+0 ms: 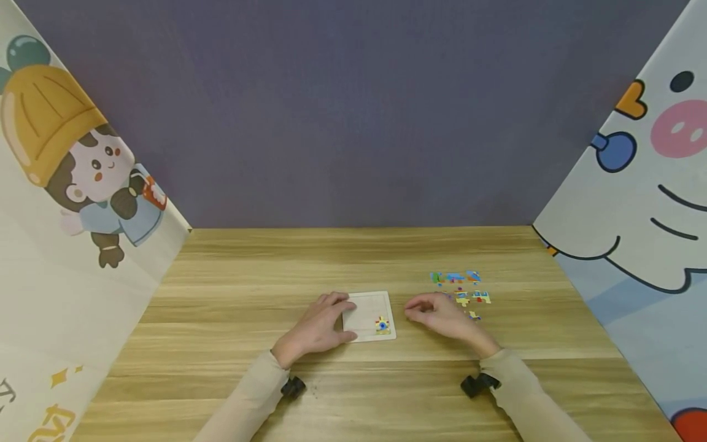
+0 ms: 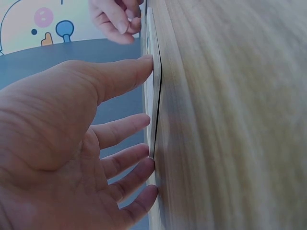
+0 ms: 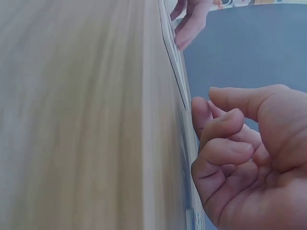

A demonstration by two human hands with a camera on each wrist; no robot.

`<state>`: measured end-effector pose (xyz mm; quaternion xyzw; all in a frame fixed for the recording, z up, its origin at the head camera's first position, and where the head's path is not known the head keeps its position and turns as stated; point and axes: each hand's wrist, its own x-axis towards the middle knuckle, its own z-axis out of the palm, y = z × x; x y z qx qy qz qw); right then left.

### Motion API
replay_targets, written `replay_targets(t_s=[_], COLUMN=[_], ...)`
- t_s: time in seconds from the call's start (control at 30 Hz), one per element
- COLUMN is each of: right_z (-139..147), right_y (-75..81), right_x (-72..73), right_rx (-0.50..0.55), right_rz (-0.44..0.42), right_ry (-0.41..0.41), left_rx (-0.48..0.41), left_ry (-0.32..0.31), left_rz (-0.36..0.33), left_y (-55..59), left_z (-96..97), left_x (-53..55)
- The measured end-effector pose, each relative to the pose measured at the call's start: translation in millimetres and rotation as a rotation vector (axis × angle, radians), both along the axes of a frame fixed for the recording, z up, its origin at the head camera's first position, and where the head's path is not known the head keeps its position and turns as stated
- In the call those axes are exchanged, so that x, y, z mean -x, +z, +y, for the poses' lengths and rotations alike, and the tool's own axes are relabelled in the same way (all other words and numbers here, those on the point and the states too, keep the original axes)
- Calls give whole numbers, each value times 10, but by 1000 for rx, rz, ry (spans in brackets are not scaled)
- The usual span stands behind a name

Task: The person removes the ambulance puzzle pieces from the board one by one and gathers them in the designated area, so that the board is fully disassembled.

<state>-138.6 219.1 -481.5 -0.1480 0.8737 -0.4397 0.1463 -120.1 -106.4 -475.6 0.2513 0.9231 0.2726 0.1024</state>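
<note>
A pale, square puzzle board (image 1: 364, 310) lies on the wooden table. One colourful puzzle piece (image 1: 382, 325) with a blue round figure sits in its lower right corner. My left hand (image 1: 318, 325) rests at the board's left side, thumb by the near corner and fingers spread toward the far one. In the left wrist view, fairly straight fingertips (image 2: 145, 151) touch the board's edge (image 2: 156, 91). Just right of the board, my right hand (image 1: 440, 315) hovers close over the table with fingers loosely curled. No piece shows between its thumb and index finger in the right wrist view.
Several loose puzzle pieces (image 1: 455, 277) lie in rough rows beyond and beside the right hand, partly hidden by it. A dark grey panel (image 1: 353, 123) closes off the back of the table, and printed panels (image 1: 613, 202) stand at both sides.
</note>
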Motion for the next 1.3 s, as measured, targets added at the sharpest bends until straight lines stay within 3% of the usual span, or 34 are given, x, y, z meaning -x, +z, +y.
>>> replay_targets(t_s=[0.6, 0.93, 1.3], right_z=[-301, -368, -395], right_y=[-26, -32, -41], right_x=[-7, 4, 26], right_rx=[58, 4, 14], right_rz=[-45, -6, -38], right_ry=[77, 147, 193], left_rx=[-2, -2, 6], left_ry=[0, -3, -9], left_rz=[6, 4, 5], left_y=[1, 7, 11], left_z=[1, 0, 0], left_x=[2, 1, -6])
